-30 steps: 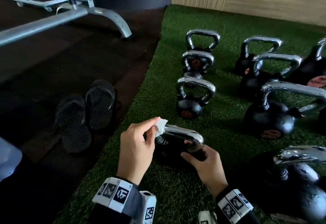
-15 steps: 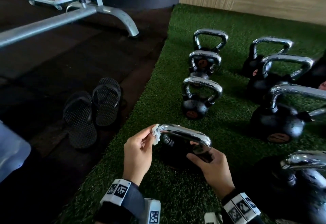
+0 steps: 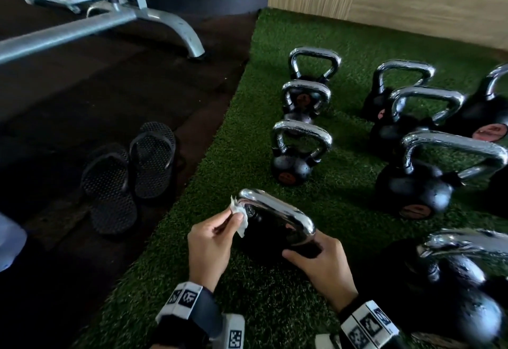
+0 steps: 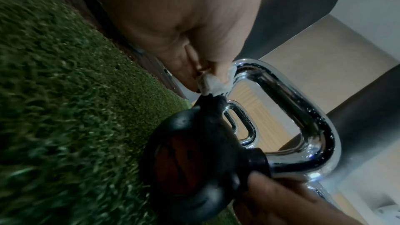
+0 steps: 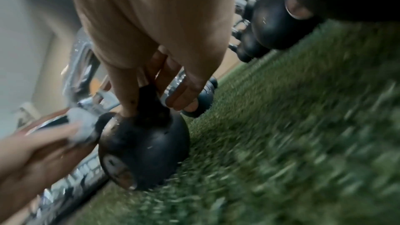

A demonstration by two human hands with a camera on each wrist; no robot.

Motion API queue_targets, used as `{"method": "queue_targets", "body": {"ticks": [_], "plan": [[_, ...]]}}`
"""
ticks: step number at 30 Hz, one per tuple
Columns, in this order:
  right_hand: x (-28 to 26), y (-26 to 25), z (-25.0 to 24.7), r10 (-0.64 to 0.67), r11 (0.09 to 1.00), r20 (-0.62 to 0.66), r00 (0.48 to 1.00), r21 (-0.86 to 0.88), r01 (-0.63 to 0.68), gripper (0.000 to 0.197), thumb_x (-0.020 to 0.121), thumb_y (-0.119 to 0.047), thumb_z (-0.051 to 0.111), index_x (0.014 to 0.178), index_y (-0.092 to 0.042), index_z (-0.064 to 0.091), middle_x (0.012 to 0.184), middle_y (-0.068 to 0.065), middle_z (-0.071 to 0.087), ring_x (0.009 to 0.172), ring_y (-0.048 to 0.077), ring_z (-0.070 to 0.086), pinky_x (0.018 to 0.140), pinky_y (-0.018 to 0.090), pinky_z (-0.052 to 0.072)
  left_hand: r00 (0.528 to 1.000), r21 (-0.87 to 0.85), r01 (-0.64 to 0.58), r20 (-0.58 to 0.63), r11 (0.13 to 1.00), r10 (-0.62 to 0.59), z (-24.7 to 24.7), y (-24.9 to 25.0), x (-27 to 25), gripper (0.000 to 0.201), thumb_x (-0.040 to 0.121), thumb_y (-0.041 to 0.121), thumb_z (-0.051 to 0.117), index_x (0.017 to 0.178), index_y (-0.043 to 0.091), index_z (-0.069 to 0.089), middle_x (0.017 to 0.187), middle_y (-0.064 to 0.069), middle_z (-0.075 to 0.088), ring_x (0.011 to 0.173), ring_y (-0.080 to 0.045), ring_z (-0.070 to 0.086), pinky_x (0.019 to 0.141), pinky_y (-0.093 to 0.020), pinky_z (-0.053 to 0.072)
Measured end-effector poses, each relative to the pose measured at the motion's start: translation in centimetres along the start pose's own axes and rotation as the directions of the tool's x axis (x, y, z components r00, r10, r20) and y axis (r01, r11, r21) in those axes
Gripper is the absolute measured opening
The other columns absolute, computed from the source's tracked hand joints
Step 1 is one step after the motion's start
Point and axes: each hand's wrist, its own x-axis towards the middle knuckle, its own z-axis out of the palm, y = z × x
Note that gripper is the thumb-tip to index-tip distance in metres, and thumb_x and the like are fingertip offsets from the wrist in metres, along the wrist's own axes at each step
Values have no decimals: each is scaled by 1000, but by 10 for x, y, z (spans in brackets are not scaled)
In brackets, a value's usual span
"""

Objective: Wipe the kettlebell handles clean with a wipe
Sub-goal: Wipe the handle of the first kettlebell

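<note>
A small black kettlebell (image 3: 275,238) with a chrome handle (image 3: 277,211) stands on the green turf right in front of me. My left hand (image 3: 217,236) pinches a crumpled white wipe (image 3: 238,211) against the handle's left leg, just above the black body. The left wrist view shows the wipe (image 4: 213,84) at the foot of the chrome loop (image 4: 303,109). My right hand (image 3: 321,263) grips the kettlebell at the right end of the handle, fingers curled round it. In the right wrist view those fingers (image 5: 173,88) wrap the handle base above the black ball (image 5: 142,146).
Several more chrome-handled kettlebells (image 3: 299,153) stand in rows on the turf (image 3: 247,142) ahead and to the right, one large one (image 3: 453,293) close to my right wrist. A pair of black sandals (image 3: 129,172) lies on the dark floor left. A grey machine frame (image 3: 110,18) stands beyond.
My left hand has slid the wipe from the handle's top left corner down its left leg. The right hand keeps its hold on the kettlebell.
</note>
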Motion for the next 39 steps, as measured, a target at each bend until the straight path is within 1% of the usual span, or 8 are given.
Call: {"method": "queue_targets", "body": {"ticks": [2,6,11,15,24,28,35,39], "plan": [[-5,-1,-6,-109,990,49,993,-80,112,21,74,-7,82,86,-23,76,86,-11,73,81,9,69,70,31,57,999,80,-34,10,996,33,9,10,10,32,85,23,82,112,6,77,103,2,79,87,14,69,75,-3,50],[0,-7,-9,-255,917,147,956,-276,287,33,75,6,72,91,-22,80,95,-25,64,95,-8,60,79,4,41,991,289,-120,93,950,97,30,31,32,29,87,28,80,108,9,80,108,-4,79,97,-2,69,77,9,36],[29,-10,0,-201,958,43,979,-199,205,30,84,-17,78,110,-30,70,117,-17,63,109,-6,59,94,9,44,974,345,-192,183,919,134,32,34,38,18,88,29,79,100,16,82,95,2,80,86,16,65,69,10,35],[40,-4,13,22,982,228,973,-189,22,46,95,-17,64,140,-19,56,137,2,61,130,20,56,111,39,44,969,378,-220,191,899,157,31,33,39,16,87,25,79,100,15,82,95,2,81,77,18,61,70,7,38],[42,-6,13,105,993,208,972,-77,-91,42,93,-21,69,134,-17,63,130,5,67,123,22,62,107,43,48,976,74,-167,155,983,154,32,49,45,24,88,14,79,110,24,79,100,7,80,87,3,74,78,-14,56],[40,-10,13,152,986,208,966,37,-163,44,90,-21,75,133,-19,65,126,5,69,117,19,66,104,43,50,974,-57,-29,223,998,41,26,50,49,19,88,14,80,106,20,81,98,3,81,93,-22,78,88,-46,62],[40,-9,10,74,991,229,971,88,-97,30,88,-28,76,117,-27,75,114,-9,75,108,8,69,100,36,53,948,-139,-99,289,985,136,15,54,37,13,80,20,87,89,27,84,88,7,81,84,-11,78,75,-22,61],[43,-10,9,31,996,251,968,72,-50,23,86,-31,76,109,-37,77,103,-16,77,97,-1,71,83,17,53,970,-238,22,242,971,38,20,55,17,15,71,34,89,81,25,82,79,-3,80,74,-18,77,71,-31,62]]}}
